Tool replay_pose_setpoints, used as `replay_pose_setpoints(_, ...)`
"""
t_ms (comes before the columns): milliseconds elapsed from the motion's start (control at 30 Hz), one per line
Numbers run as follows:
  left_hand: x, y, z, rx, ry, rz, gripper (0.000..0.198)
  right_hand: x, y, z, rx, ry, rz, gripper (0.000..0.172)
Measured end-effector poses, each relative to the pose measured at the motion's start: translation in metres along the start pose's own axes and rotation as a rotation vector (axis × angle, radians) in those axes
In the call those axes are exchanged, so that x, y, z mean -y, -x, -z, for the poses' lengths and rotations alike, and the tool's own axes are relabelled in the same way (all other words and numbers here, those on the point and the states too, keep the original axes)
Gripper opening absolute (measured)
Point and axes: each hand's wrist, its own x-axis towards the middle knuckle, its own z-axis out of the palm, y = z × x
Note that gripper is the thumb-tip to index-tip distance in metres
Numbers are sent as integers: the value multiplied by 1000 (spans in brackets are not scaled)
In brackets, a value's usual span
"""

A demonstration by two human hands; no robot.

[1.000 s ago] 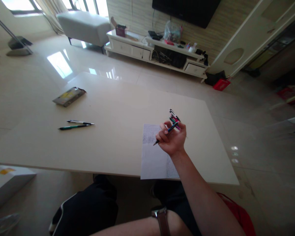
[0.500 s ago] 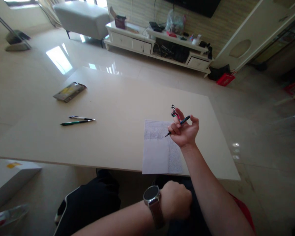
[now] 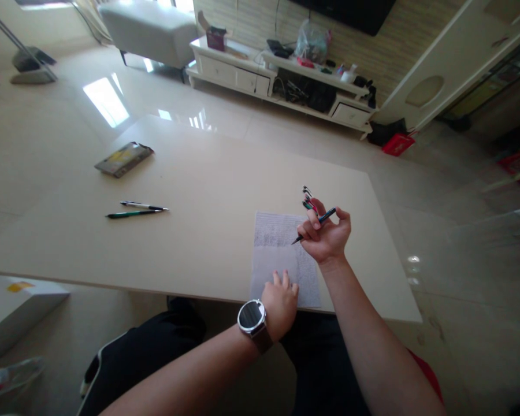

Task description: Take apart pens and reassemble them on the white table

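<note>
My right hand (image 3: 327,234) is raised over the upper right of a sheet of paper (image 3: 274,260), palm turned up. Its curled fingers hold a dark pen (image 3: 328,216), tip pointing down-left. Just beyond those fingers show the ends of several more pens (image 3: 307,199); whether they are held or lie on the table I cannot tell. My left hand (image 3: 281,300), below a wristwatch (image 3: 252,316), rests on the paper's lower part with its fingers stretched out. Rows of small dense writing cover the sheet's top and right side, while its lower left looks blank.
On the white table (image 3: 208,231) lie a white pen (image 3: 143,205), a green pen (image 3: 132,214) and a grey-yellow packet (image 3: 125,159). The table's near edge runs just above my legs. Across the floor stands a low white cabinet (image 3: 225,69) beside a grey bench (image 3: 153,32).
My left hand has come up from my lap onto the paper, going from a closed shape to stretched fingers. My right hand and its pen stay almost where they were.
</note>
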Motion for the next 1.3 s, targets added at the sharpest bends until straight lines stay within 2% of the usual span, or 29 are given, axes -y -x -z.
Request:
replay_pose_setpoints(167,0,3,4,49,-54,90,45,-2,0,-5,-36,32,-5,47)
replay_pose_setpoints(333,0,4,9,8,-99,120,42,-3,0,-8,-61,72,-4,48)
replay_pose_setpoints(500,2,-1,-2,-33,-126,97,46,-5,-1,-8,-64,137,12,47)
replay_pose_setpoints(667,1,-4,-11,-29,-147,149,50,-5,0,-6,-48,178,22,42)
replay_pose_setpoints(1133,-4,-7,-9,1,-187,240,50,-5,-1,-8,-10,147,13,44)
replay_pose_setpoints(1300,-4,-8,-5,28,-194,236,47,-5,0,-6,7,143,2,40)
